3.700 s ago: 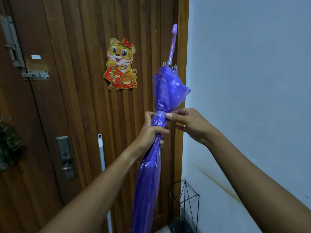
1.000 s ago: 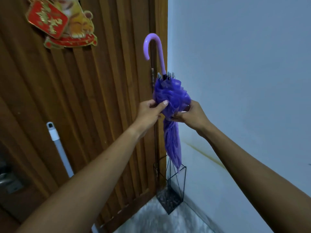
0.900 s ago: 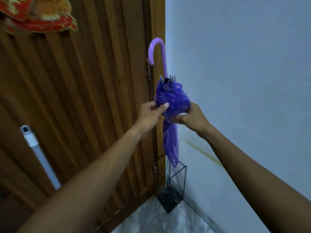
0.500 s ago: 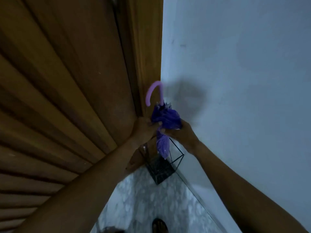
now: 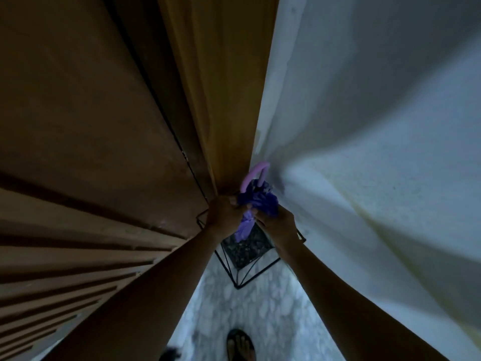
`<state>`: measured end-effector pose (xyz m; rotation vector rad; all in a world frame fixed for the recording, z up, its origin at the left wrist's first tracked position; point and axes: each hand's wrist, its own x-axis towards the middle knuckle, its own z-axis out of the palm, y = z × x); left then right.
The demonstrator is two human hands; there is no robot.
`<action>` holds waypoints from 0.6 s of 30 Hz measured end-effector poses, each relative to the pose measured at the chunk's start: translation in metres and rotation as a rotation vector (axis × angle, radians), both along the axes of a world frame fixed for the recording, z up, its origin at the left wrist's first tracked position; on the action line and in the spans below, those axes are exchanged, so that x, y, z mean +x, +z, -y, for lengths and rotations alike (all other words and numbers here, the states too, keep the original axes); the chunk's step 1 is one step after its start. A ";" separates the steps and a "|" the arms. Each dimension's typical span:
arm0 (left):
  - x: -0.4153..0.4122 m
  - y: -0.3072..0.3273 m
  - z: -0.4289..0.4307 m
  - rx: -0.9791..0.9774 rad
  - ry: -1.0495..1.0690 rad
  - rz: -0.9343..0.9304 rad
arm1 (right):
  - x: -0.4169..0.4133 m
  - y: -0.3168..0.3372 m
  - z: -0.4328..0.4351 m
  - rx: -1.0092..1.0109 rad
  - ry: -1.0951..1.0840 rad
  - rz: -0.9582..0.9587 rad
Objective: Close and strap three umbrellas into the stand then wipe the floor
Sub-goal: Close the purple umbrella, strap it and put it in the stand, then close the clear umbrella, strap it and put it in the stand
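Near the frame's centre, the left hand (image 5: 223, 213) and right hand (image 5: 277, 224) both grip the bunched canopy of a closed purple umbrella (image 5: 256, 204), fingers curled round it. Its curved lilac handle (image 5: 256, 173) points up; its lower end hangs inside a black wire umbrella stand (image 5: 246, 259) just below. A wooden door (image 5: 104, 152) fills the left, a pale wall (image 5: 377, 126) the right. A sandalled foot (image 5: 240, 345) stands on marbled floor (image 5: 250, 308) at bottom centre.

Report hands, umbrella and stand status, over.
Hands: left hand and right hand both grip the purple umbrella at its bunched canopy. Handle up, tip inside the wire stand. Nothing visible blocking the stand.
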<state>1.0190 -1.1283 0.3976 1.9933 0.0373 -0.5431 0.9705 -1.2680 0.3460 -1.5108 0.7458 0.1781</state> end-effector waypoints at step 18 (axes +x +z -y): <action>-0.066 0.069 -0.076 0.019 0.128 -0.232 | -0.024 0.060 -0.044 0.015 -0.223 -0.243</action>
